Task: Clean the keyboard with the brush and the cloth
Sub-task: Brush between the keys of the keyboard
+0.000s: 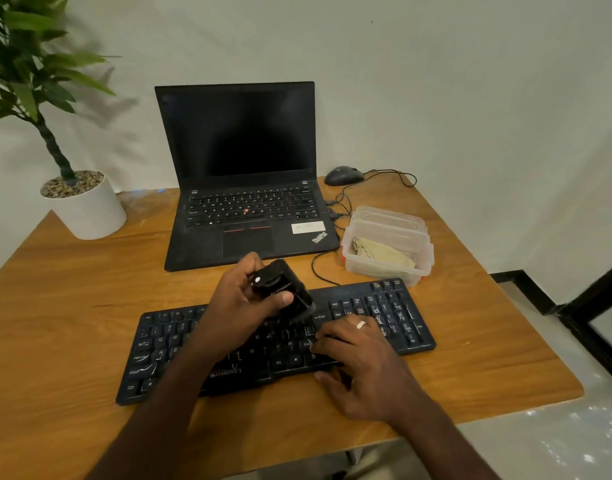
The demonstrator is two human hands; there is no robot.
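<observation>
A black keyboard [394, 317] lies across the wooden table in front of me. My left hand [242, 306] grips a black brush [283, 289] over the keyboard's middle, its bristle end pointing down at the keys near the Enter key. My right hand [360, 355] rests on the keyboard's right-centre part, with fingers spread flat on the keys and the thumb at the front edge. A beige cloth [384, 254] lies folded inside a clear plastic box [424, 261] behind the keyboard's right end.
An open black laptop [242, 188] stands behind the keyboard. A wired mouse [342, 175] and its cables lie at the back right. A potted plant in a white pot [89, 213] stands at the back left. The table edge [540, 407] runs close on the right.
</observation>
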